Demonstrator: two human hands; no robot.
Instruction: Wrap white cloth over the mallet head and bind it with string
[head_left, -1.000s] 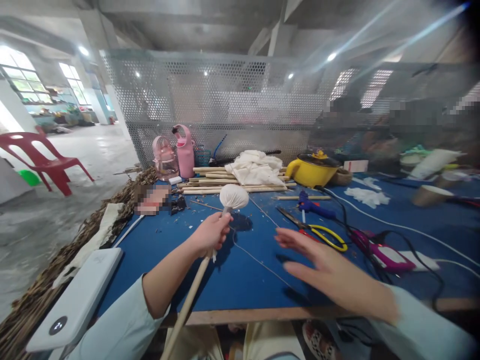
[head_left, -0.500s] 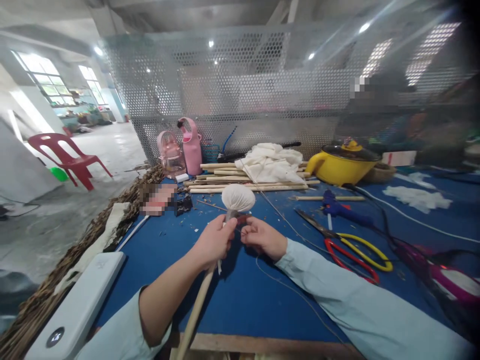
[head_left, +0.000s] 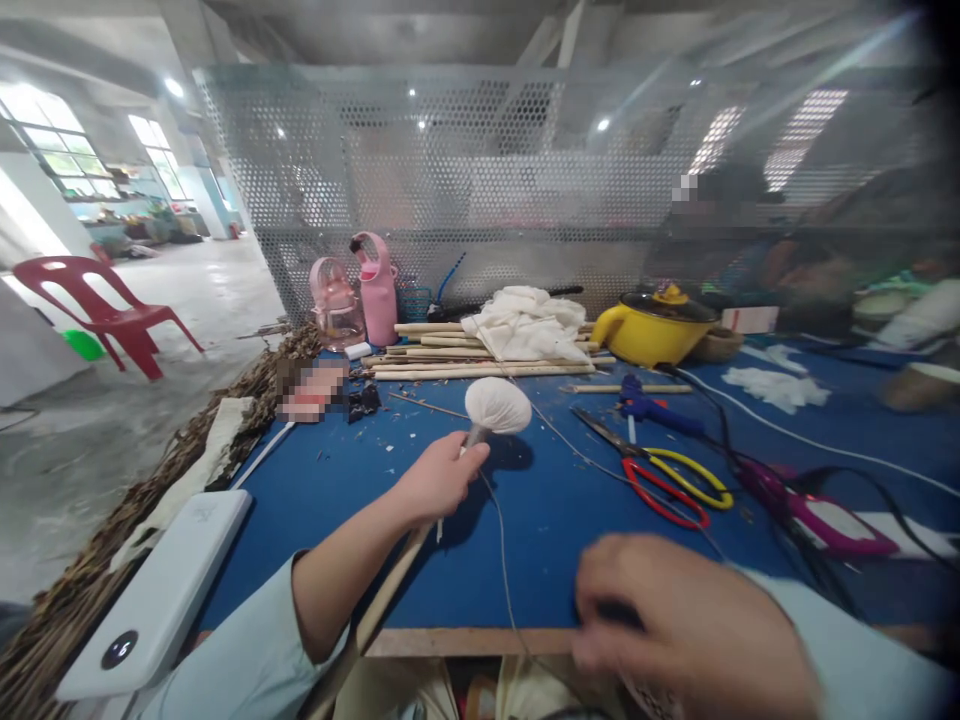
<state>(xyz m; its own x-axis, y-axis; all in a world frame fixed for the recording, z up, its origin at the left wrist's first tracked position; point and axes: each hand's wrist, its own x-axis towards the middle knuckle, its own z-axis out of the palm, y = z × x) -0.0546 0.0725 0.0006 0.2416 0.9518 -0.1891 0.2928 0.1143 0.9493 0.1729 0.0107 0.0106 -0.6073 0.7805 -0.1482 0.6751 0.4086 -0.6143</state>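
Note:
My left hand (head_left: 439,480) is closed round a wooden stick (head_left: 390,590) just below its white cloth-wrapped head (head_left: 497,405), held over the blue table (head_left: 315,500). A thin thread (head_left: 501,560) hangs from the stick's neck down past the table's front edge. My right hand (head_left: 679,625) is low and near the camera, blurred by motion, fingers curled as if pinching the thread; what it holds is not clear.
Red- and yellow-handled scissors (head_left: 667,480) lie right of the stick. A blue glue gun (head_left: 649,405), cables, a yellow pot (head_left: 649,330), white cloth (head_left: 525,325), bamboo sticks (head_left: 450,365) and pink bottles (head_left: 375,290) stand farther back. A white power bank (head_left: 157,590) lies front left.
My right hand left the stick's neck and pulled back toward me, drawing the thread. The left hand kept its grip, with the stick's head shifted slightly right.

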